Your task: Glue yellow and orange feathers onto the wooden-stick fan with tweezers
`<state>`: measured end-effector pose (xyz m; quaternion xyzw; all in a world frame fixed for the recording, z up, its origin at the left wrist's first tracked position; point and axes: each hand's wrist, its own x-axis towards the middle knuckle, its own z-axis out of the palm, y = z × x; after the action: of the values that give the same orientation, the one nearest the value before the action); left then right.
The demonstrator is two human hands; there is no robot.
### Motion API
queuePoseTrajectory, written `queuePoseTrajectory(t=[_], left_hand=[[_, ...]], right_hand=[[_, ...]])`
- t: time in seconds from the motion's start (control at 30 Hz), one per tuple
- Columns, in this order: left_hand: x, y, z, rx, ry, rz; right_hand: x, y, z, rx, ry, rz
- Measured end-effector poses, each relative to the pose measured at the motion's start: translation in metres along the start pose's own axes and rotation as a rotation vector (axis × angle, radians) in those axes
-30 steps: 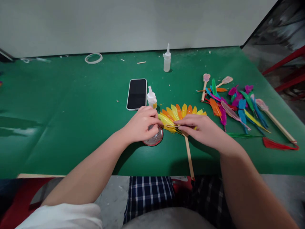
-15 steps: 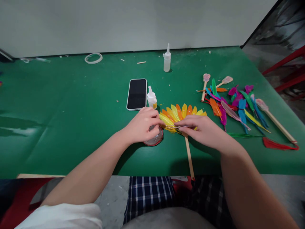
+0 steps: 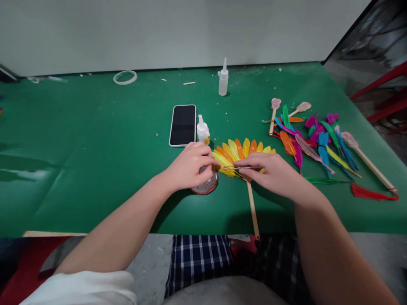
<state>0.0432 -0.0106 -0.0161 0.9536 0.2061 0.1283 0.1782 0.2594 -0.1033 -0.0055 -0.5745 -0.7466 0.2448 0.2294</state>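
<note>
A feather fan with yellow and orange feathers [image 3: 239, 148] lies on the table, its wooden handle [image 3: 252, 207] pointing toward me. My right hand [image 3: 265, 167] pinches a pair of thin metal tweezers [image 3: 229, 168], their tips over the fan's left feathers. At the fan's left edge, my left hand [image 3: 193, 165] has thumb and forefinger closed at the end of a yellow feather. Beneath that hand is a round, red-rimmed dish [image 3: 208, 186] with greyish contents, partly covered by the fingers. A white glue bottle [image 3: 202, 132] stands just beyond the left hand.
Left of the glue bottle lies a phone [image 3: 182, 126]. A clear dropper bottle [image 3: 223, 82] and a tape ring [image 3: 125, 77] are farther back on the green table [image 3: 95, 148]. Loose coloured feathers [image 3: 318, 135], wooden handles [image 3: 373, 165] and a red tassel [image 3: 370, 191] lie at right.
The tweezers and right-hand fingers have shifted very slightly at the left feathers. Everything else looks the same.
</note>
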Motion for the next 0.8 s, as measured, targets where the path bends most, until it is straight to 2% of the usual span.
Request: queuePoseTrajectory(t=[0.8], left_hand=[[0.0005,-0.0011,0.0021,0.056,-0.06,-0.043]], right_hand=[[0.0009,0.0007,0.0038,-0.001,-0.013,-0.007]])
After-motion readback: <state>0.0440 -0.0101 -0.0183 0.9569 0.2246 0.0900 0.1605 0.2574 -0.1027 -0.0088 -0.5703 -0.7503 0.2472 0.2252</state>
